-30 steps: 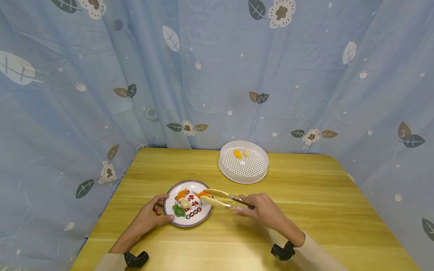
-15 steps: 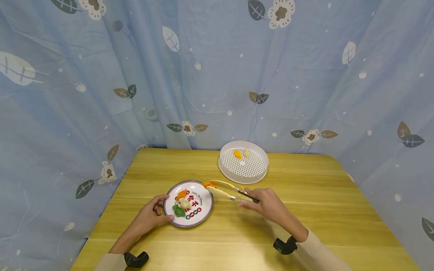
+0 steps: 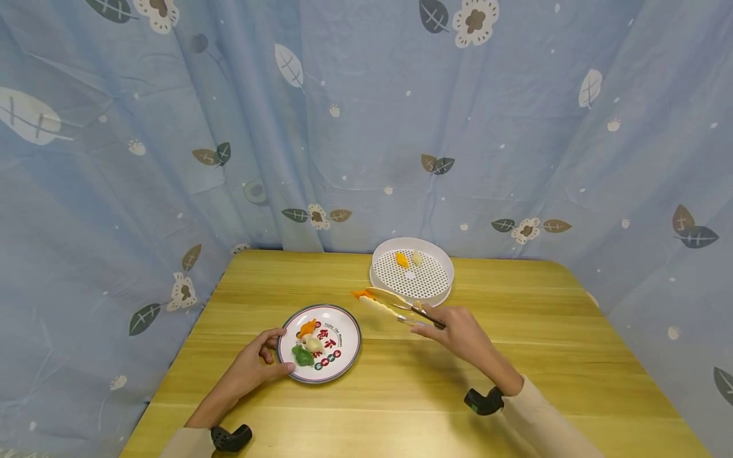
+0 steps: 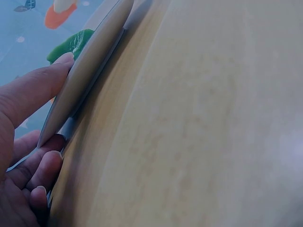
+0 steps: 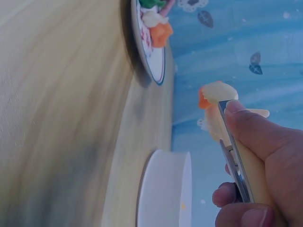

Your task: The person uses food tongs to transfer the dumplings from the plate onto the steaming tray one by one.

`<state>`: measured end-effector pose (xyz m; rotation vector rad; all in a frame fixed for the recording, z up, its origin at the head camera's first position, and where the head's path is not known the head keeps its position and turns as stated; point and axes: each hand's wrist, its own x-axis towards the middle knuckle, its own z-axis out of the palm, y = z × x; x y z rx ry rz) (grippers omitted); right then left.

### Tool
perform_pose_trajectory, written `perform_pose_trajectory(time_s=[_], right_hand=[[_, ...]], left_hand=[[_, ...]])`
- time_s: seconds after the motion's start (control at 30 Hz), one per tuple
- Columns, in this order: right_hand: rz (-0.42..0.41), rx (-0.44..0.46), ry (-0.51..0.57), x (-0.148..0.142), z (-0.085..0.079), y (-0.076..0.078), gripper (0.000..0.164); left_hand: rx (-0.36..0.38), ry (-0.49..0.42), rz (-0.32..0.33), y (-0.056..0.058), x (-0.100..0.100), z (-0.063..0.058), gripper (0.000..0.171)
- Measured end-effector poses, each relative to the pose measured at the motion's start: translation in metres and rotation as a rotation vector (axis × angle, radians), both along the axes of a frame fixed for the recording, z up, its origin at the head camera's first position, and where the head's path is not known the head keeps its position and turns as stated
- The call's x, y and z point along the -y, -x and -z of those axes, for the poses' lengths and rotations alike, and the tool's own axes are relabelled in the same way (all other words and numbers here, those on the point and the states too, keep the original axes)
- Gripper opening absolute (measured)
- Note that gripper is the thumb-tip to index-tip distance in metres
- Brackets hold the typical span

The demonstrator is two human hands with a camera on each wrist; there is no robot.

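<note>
1 orange piece (image 3: 359,294) (partly hidden) is pinched in the tongs (image 3: 380,306).

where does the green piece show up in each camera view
Head: green piece below centre, left of the middle, on the plate.
Left wrist: green piece at upper left, partly behind the plate.
Right wrist: green piece at the top edge, about mid-width.
Shared landmark: the plate.
</note>
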<state>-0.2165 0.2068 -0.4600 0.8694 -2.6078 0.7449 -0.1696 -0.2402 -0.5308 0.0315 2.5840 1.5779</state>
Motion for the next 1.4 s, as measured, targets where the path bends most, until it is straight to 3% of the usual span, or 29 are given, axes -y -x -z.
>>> perform_pose_trajectory(time_s=[0.7, 1.03, 1.4], right_hand=[[0.118, 0.02, -0.007, -0.016, -0.008, 0.028, 0.057], [0.187, 0.03, 0.02, -0.024, -0.004, 0.047, 0.057], [0.282, 0.074, -0.033, -0.036, 0.009, 0.067, 0.063]], left_hand=[[-0.012, 0.005, 0.007, 0.001, 0.0, 0.001, 0.081], [-0.012, -0.012, 0.01, 0.001, 0.0, -0.001, 0.082], [-0.017, -0.025, 0.012, -0.001, 0.001, 0.001, 0.081]])
